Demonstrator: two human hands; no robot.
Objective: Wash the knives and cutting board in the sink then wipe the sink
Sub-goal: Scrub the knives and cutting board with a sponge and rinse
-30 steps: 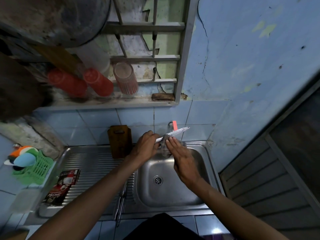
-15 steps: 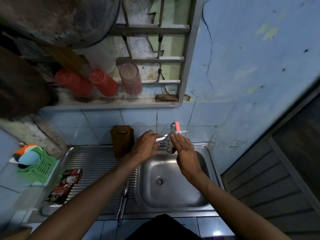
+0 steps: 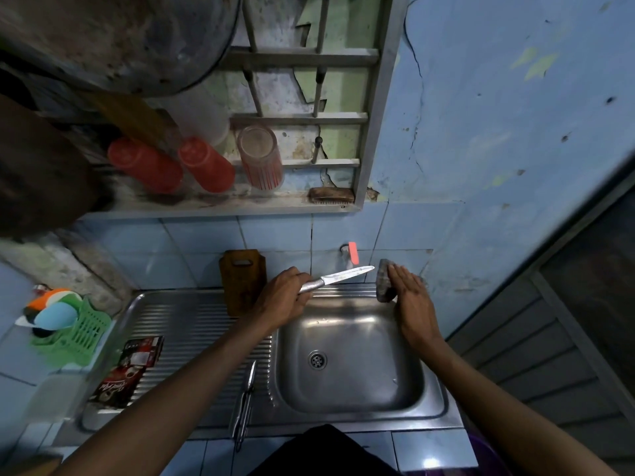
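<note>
My left hand (image 3: 283,297) grips the metal handle of a knife (image 3: 343,274), blade pointing right over the back of the steel sink (image 3: 347,324). My right hand (image 3: 410,297) holds a grey scrub pad (image 3: 384,281) against the sink's back right corner, fingers straight along it. A brown wooden cutting board (image 3: 242,280) stands upright against the tiled wall behind the drainboard. A second knife (image 3: 245,403) lies on the drainboard's ribbed edge, left of the basin. The tap (image 3: 352,252) with a red lever sticks out of the wall above the sink.
A green basket (image 3: 74,338) with sponges sits left of the drainboard, and a dark printed packet (image 3: 127,372) lies on it. Red cups (image 3: 206,164) and a glass (image 3: 261,158) lie on the window ledge above. A dark pan hangs at top left.
My right hand has drawn away from the blade and moved right to the sink's back corner with the pad. The knife blade is now bare and in full view.
</note>
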